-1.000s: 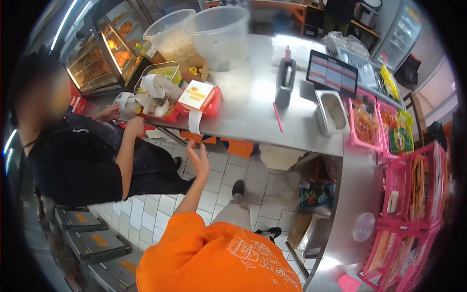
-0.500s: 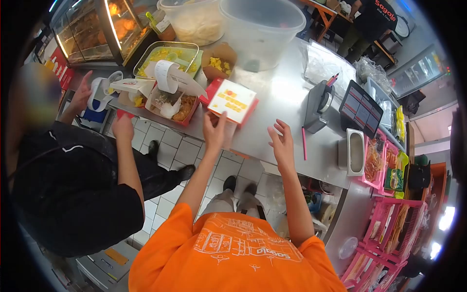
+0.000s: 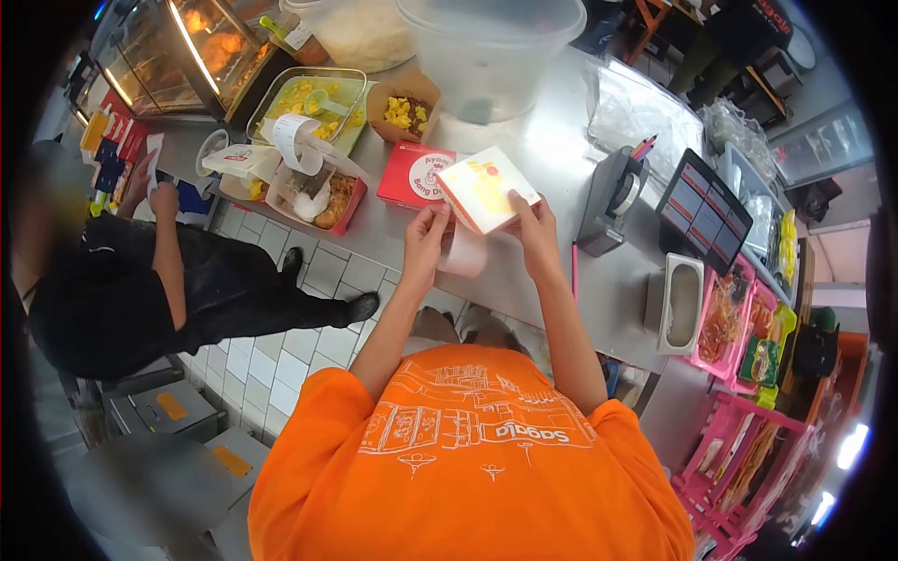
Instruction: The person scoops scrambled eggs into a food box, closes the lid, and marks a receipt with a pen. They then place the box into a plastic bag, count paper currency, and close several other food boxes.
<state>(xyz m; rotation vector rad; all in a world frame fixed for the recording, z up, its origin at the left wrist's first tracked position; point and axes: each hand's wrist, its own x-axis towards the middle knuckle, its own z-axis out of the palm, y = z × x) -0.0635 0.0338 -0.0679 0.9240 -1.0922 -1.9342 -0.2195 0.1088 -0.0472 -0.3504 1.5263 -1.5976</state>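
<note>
Both hands are on a small box with a white and yellow lid (image 3: 486, 187), tilted above the steel counter. My left hand (image 3: 427, 238) pinches its lower left corner, where a strip of pale paper (image 3: 462, 253) hangs down. At the right edge, my right hand (image 3: 534, 229) grips the box with the thumb on top. Behind it lies a closed red box (image 3: 409, 175) with a round white print. Farther left stands an open box (image 3: 328, 208) with fried food and a curled receipt.
A co-worker in black (image 3: 187, 271) stands at the left. A brown box of yellow food (image 3: 405, 113), a glass tray (image 3: 346, 89) and a large clear tub (image 3: 486, 65) stand behind. To the right are a printer (image 3: 610, 201), a tablet (image 3: 703, 208) and a metal container (image 3: 675, 304).
The white-lidded box is lifted and tilted, uncovering the red box. My right hand has closed on it. The co-worker has moved back leftward.
</note>
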